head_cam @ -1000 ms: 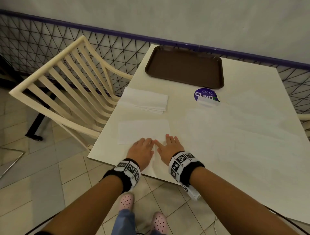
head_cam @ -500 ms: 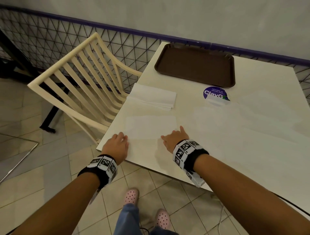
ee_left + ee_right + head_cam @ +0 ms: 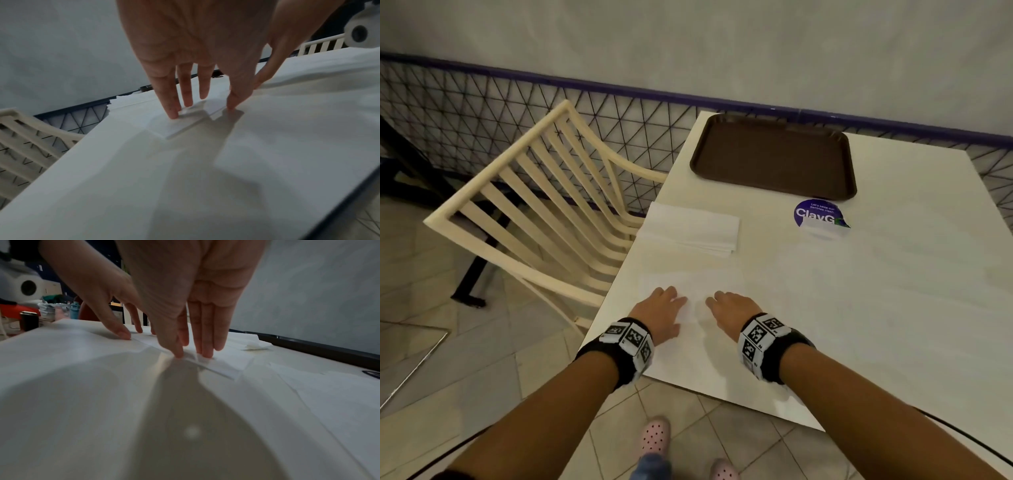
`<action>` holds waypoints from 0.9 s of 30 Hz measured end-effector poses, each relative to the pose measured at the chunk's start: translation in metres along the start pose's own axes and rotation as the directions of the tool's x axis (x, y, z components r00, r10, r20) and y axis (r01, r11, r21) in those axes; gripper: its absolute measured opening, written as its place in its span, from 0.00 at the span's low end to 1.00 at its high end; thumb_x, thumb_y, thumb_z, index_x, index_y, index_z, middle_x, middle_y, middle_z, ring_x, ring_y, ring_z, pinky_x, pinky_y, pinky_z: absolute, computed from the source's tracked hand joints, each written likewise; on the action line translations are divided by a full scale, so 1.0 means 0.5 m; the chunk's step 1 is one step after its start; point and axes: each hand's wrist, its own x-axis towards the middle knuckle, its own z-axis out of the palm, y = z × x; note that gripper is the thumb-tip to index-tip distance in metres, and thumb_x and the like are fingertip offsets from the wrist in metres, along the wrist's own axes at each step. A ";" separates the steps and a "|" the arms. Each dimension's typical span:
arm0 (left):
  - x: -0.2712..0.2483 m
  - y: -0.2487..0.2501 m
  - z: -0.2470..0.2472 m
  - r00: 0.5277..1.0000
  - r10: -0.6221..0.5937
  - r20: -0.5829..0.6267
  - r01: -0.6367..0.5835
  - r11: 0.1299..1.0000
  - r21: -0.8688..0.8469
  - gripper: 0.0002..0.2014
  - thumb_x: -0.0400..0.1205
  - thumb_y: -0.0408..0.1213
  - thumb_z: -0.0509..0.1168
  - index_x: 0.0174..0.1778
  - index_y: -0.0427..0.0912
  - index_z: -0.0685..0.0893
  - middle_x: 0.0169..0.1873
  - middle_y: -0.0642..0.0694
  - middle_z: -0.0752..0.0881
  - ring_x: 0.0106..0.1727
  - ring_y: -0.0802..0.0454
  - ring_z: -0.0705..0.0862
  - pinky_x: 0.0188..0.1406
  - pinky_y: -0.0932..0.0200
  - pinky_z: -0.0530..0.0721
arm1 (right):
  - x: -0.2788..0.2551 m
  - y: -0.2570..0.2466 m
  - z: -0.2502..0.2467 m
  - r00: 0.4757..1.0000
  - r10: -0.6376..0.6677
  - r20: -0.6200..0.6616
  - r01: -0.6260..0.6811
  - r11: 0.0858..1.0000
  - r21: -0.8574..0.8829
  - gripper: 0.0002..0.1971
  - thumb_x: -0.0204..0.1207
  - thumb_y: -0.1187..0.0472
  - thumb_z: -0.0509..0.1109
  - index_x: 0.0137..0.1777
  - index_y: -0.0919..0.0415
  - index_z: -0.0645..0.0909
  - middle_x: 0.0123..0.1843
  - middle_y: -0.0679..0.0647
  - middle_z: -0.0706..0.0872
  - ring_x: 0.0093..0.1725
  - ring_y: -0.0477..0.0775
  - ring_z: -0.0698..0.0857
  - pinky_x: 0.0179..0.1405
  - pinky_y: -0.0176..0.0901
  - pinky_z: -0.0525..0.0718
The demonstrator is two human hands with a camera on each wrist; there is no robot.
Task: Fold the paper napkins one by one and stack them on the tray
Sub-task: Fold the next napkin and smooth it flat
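Observation:
A single white napkin (image 3: 690, 279) lies flat on the white table (image 3: 859, 308), near its front left corner. My left hand (image 3: 671, 301) and right hand (image 3: 717, 301) rest side by side on its near edge. In the left wrist view straight fingertips (image 3: 172, 113) touch a slightly raised corner of the napkin (image 3: 179, 128). In the right wrist view straight fingertips (image 3: 205, 353) press the napkin (image 3: 224, 368). Neither hand grips it. A stack of unfolded napkins (image 3: 688, 228) lies just beyond. The brown tray (image 3: 774, 157), holding nothing, sits at the far edge.
A cream slatted chair (image 3: 534, 205) stands against the table's left side. A round purple sticker (image 3: 816, 212) is below the tray, and a wire mesh fence (image 3: 482, 113) runs behind. Tiled floor lies past the near table edge.
Half a second ago my hands were spread to the napkin's near corners. They have come back toward each other and now press its near edge with straight fingers.

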 end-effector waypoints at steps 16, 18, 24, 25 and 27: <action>0.037 -0.026 -0.038 0.995 0.098 0.001 -0.098 0.992 0.081 0.21 0.84 0.44 0.56 0.72 0.42 0.72 0.65 0.41 0.75 0.64 0.43 0.77 0.58 0.53 0.77 | 0.020 -0.011 -0.037 0.995 0.088 0.053 -0.087 0.996 -0.031 0.17 0.82 0.71 0.55 0.71 0.68 0.68 0.68 0.64 0.75 0.65 0.64 0.79 0.58 0.53 0.78; 0.044 -0.034 -0.054 0.993 0.114 -0.015 -0.113 0.992 0.052 0.24 0.84 0.53 0.53 0.73 0.46 0.70 0.66 0.45 0.77 0.65 0.44 0.78 0.61 0.51 0.76 | 0.025 0.005 -0.055 0.992 0.126 0.017 -0.126 0.992 0.007 0.16 0.83 0.70 0.54 0.70 0.66 0.70 0.66 0.63 0.78 0.64 0.63 0.80 0.57 0.52 0.78; 0.108 -0.090 -0.161 0.975 0.218 0.039 -0.221 0.972 0.078 0.20 0.89 0.43 0.40 0.74 0.48 0.69 0.68 0.41 0.78 0.67 0.42 0.77 0.66 0.48 0.75 | 0.037 0.065 -0.170 0.970 0.227 -0.084 -0.216 0.969 0.120 0.18 0.85 0.65 0.52 0.70 0.59 0.77 0.66 0.62 0.80 0.64 0.63 0.81 0.59 0.49 0.79; 0.118 -0.101 -0.190 0.975 0.220 0.022 -0.221 0.972 0.078 0.20 0.89 0.42 0.41 0.75 0.48 0.68 0.70 0.41 0.77 0.69 0.42 0.76 0.68 0.48 0.73 | 0.043 0.076 -0.192 0.960 0.254 -0.114 -0.237 0.960 0.148 0.18 0.85 0.65 0.53 0.69 0.58 0.78 0.65 0.62 0.80 0.63 0.64 0.81 0.59 0.49 0.79; 0.140 -0.126 -0.241 0.980 0.200 -0.021 -0.196 0.974 0.118 0.20 0.89 0.38 0.43 0.78 0.48 0.66 0.74 0.42 0.73 0.73 0.43 0.73 0.71 0.49 0.71 | 0.058 0.099 -0.230 0.933 0.317 -0.170 -0.275 0.933 0.231 0.18 0.84 0.65 0.53 0.69 0.57 0.79 0.66 0.62 0.81 0.64 0.65 0.81 0.60 0.50 0.79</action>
